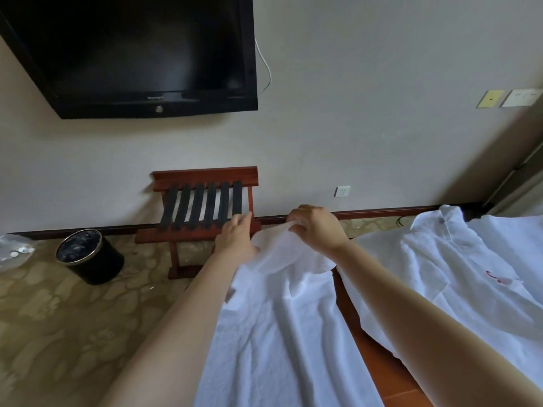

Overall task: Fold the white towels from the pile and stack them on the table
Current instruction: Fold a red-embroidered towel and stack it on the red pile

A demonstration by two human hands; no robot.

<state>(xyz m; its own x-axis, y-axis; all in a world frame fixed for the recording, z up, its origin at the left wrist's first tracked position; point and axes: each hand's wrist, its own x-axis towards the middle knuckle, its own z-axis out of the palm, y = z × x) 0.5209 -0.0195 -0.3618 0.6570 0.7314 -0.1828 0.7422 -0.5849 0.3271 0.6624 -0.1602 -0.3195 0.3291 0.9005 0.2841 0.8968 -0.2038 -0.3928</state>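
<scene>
Step in hand: gathering the far edge of the towel (pixel 279 333), which lies lengthwise on the counter (pixel 367 356) with its near end running out of view towards the person. The right hand (pixel 317 227) has its grip closed on a bunched fold at the far edge, fingers curled round the cloth. The left hand (pixel 235 233) sits at the far left corner, touching the towel; whether its grip closes on cloth cannot be told, as the thumb is hidden. The pile (pixel 470 274) of unfolded white cloth lies on the right, just beside the towel, with a bare strip of counter between. For a clean fold, seat each grip on its own corner instead of on the bunched middle, draw the edge taut between the hands, then bring it evenly to the near edge. Keep the cloth clear of the pile so nothing drags.
</scene>
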